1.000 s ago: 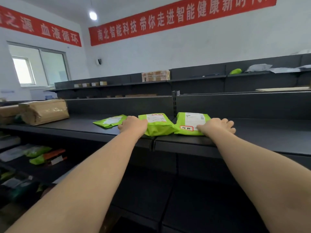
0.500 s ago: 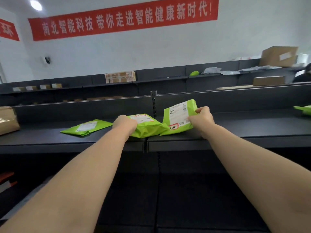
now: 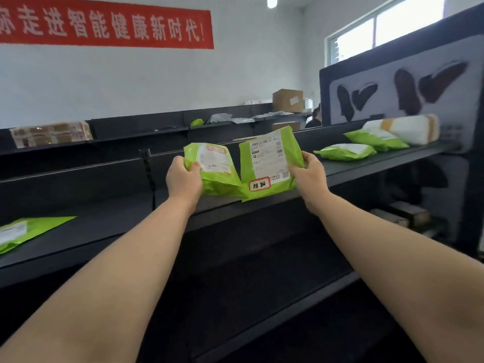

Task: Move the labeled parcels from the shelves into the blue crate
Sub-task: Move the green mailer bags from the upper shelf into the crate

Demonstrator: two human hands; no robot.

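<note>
My left hand (image 3: 183, 178) grips a green parcel (image 3: 217, 169) with a white label, lifted off the dark shelf (image 3: 110, 226). Beside it, my right hand (image 3: 307, 172) holds a second green parcel (image 3: 267, 163) upright; it carries a white shipping label and a red-framed sticker at its lower edge. The two parcels touch each other in the air above the shelf's front edge. No blue crate is in view.
Another green parcel (image 3: 23, 230) lies on the shelf at far left. To the right lie two green parcels (image 3: 345, 151) (image 3: 377, 138) and a white package (image 3: 408, 128). Cardboard boxes (image 3: 287, 100) stand on the rear shelves. A dark panel (image 3: 403, 82) rises at right.
Both parcels have left the shelf and now stand upright in my hands. The view has swung to the right, so the remaining flat parcel sits at far left.
</note>
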